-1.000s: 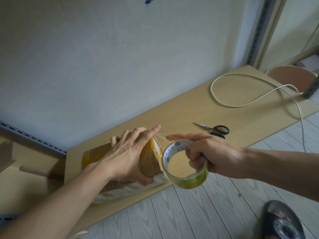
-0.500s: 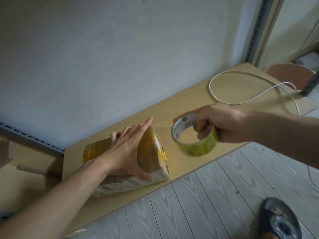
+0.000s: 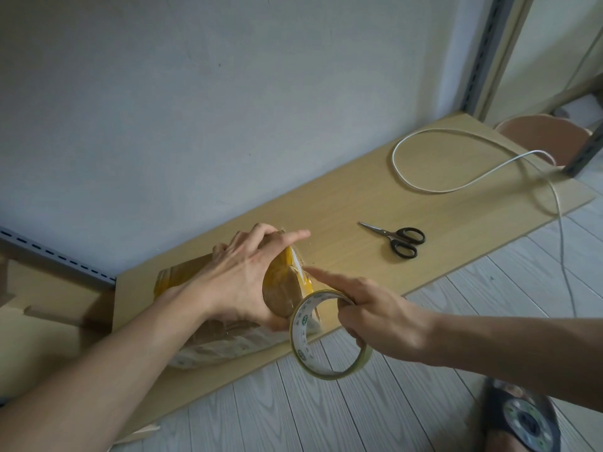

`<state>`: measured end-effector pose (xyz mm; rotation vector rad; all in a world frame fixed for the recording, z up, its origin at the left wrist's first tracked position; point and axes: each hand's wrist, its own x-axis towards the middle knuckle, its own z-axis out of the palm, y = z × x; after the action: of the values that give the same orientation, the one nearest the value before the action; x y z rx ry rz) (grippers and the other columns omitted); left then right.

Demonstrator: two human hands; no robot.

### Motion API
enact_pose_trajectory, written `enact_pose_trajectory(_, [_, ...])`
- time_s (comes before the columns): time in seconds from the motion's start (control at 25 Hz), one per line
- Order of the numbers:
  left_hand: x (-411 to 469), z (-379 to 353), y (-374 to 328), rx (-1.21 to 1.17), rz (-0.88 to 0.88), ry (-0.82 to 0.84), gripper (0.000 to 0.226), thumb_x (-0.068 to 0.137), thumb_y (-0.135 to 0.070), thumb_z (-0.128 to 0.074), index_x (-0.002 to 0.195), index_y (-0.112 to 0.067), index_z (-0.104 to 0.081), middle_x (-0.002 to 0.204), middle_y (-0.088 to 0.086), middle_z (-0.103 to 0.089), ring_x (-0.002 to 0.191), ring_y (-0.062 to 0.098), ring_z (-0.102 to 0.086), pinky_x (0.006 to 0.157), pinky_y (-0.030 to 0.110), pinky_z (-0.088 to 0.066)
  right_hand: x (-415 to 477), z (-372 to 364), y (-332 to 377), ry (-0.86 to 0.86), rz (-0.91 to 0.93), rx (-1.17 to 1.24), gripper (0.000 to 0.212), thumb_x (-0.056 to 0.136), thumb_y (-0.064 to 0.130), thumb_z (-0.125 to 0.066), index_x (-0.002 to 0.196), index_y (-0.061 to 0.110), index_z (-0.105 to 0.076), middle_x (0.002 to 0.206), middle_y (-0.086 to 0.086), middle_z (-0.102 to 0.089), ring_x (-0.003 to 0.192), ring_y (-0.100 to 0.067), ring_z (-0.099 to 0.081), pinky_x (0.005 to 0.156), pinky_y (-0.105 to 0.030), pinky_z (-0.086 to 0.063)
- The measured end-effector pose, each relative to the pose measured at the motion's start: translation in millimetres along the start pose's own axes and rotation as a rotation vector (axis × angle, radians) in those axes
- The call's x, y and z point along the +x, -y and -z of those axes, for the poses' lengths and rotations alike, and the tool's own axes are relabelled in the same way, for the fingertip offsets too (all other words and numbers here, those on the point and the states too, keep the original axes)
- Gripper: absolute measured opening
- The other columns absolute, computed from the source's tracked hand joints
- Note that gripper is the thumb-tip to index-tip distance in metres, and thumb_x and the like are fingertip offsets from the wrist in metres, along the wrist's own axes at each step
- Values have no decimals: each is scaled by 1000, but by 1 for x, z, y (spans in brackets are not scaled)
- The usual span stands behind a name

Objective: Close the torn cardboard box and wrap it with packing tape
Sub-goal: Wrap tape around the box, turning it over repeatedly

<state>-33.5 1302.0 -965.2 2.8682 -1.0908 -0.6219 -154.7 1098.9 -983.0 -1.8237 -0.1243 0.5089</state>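
Your right hand [image 3: 385, 316] just swung the tape roll [image 3: 329, 334] back down against the box [image 3: 280, 288], fingers hooked through its core. Left hand [image 3: 241, 282] clamps the box end on the board [image 3: 342, 203], so another wrap's going on.

The brown cardboard box [image 3: 280, 290] lay on its side at about 8 o'clock in the view. Shiny yellow tape covered much of it, and its low edge looked crushed, maybe torn. The tape roll [image 3: 329, 334] stood on edge, touching the box's right end at 4 o'clock from it.
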Motion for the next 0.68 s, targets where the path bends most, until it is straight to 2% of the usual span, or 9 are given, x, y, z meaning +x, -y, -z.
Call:
enact_pose_trajectory(0.12, [2, -3, 4, -12, -21, -48, 123, 39, -79, -77, 144, -57, -16, 141, -14, -26, 134, 20, -37, 109, 55, -38, -1, -5, -2, -15, 25, -82, 78, 89, 2, -43, 154, 39, -22, 49, 24, -48, 45, -1, -45, 47, -17, -38])
enact_pose_trajectory(0.24, [2, -7, 9, -40, -35, -84, 121, 39, -78, -80, 142, -49, -24, 143, -16, -29, 133, 17, -39, 108, 54, -40, -1, -14, 1, -41, 48, -144, 84, 84, 2, -48, 155, 38, -20, 60, 19, -38, 45, 5, -47, 44, -14, -38])
enact_pose_trajectory(0.32, [6, -8, 12, -65, -29, -110, 119, 38, -77, -80, 140, -47, -27, 143, -15, -32, 132, 17, -40, 107, 53, -42, 3, -14, 0, -68, 52, -113, 84, 83, 3, -48, 153, 42, -23, 62, 18, -44, 47, 0, -49, 44, -15, -39])
enact_pose_trajectory(0.4, [14, -6, 15, -106, 0, -163, 116, 39, -78, -81, 138, -45, -31, 141, -13, -35, 129, 17, -43, 105, 52, -44, 9, -9, -1, -120, 55, -85, 78, 85, 4, -47, 151, 43, -30, 65, 17, -49, 47, -2, -51, 45, -16, -41])
enact_pose_trajectory(0.48, [24, -3, 20, -128, 44, -195, 114, 39, -78, -80, 137, -44, -32, 139, -11, -38, 125, 18, -46, 103, 50, -46, 17, -5, 0, -167, 41, -40, 68, 88, 6, -47, 146, 42, -39, 67, 19, -49, 44, 2, -50, 43, -14, -39])
enact_pose_trajectory(0.6, [34, 1, 26, -141, 98, -220, 114, 37, -78, -78, 136, -43, -34, 138, -8, -40, 124, 21, -49, 102, 49, -47, 29, 3, -2, -219, 4, 132, 60, 87, 4, -49, 136, 39, -52, 61, 18, -55, 49, 5, -50, 46, -13, -39])
enact_pose_trajectory(0.68, [41, 3, 30, -152, 165, -242, 113, 37, -80, -74, 136, -42, -35, 138, -7, -41, 124, 22, -49, 102, 49, -47, 34, 9, -7, -256, -4, 189, 58, 83, -1, -48, 125, 37, -60, 56, 21, -56, 54, 1, -51, 50, -17, -41])
